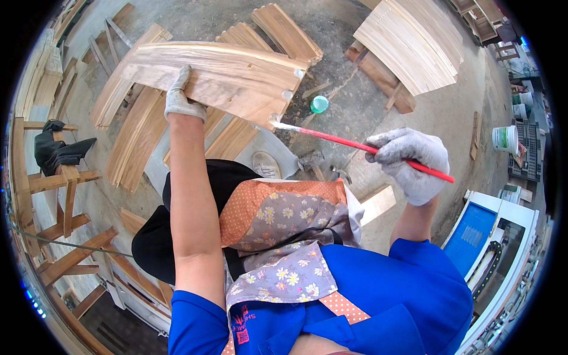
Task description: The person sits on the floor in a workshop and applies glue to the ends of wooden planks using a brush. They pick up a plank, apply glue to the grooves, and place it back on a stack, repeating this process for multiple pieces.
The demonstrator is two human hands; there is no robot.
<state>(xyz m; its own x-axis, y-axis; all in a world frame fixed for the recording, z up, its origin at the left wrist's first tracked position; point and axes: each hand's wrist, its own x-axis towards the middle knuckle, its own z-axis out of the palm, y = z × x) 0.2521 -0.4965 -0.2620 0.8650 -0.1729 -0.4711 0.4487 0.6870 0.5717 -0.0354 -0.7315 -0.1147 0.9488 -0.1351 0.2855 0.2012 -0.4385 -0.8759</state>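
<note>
A long, slightly curved wooden board [231, 74] is held up in front of me, over other boards. My left hand [185, 97], in a whitish work glove, is closed on its near edge with the thumb on the upper face; the other fingers are hidden beneath. My gloved right hand [414, 163], its fingertips stained dark, grips a thin red-handled brush [343, 141]. The brush's white-coated tip meets the near corner of the board's right end. Whitish round spots [287, 94] line that end; whether they are holes or dowels I cannot tell. Beyond the brush stands a small green cup [319, 105].
Stacks of curved boards [139, 139] lie around the held board, with another large stack [408, 44] at the far right. A hammer [341, 173] rests near my lap. White buckets [504, 139] and a white-and-blue machine [473, 236] stand right; wooden frames [65, 177] stand left.
</note>
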